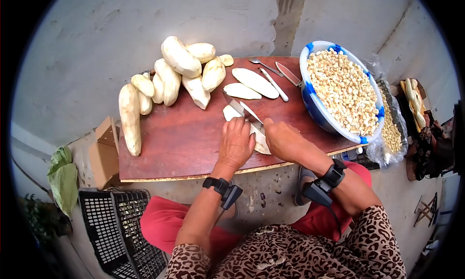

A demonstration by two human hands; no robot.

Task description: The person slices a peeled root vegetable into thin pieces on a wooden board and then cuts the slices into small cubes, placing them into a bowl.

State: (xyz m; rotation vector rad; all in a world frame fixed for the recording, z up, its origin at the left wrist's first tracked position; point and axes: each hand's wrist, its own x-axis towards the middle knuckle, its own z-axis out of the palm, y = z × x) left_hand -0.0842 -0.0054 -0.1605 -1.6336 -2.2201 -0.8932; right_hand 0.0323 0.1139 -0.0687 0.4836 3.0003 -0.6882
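Observation:
My right hand point(282, 139) grips a knife point(238, 106), its handle hidden in the fist and its blade pointing away to the left. Under the blade lies a pale, peeled vegetable piece point(261, 142), cut lengthwise. My left hand point(235, 142) presses it onto the red-brown table point(169, 148), fingers bent together close beside the blade. Just beyond are two long cut slices point(255, 82) and a white-handled peeler or knife point(275, 85). Several whole peeled vegetables point(180, 56), long and pale, are heaped at the back left.
A blue-and-white basin point(317, 107) full of pale cubes stands at the table's right. Behind it, a plastic bag point(399, 119) holds more cubes. A spoon point(264, 65) and a red-edged blade point(287, 74) lie near the basin. Black crates point(114, 226) stand at lower left; another person point(436, 143) sits far right.

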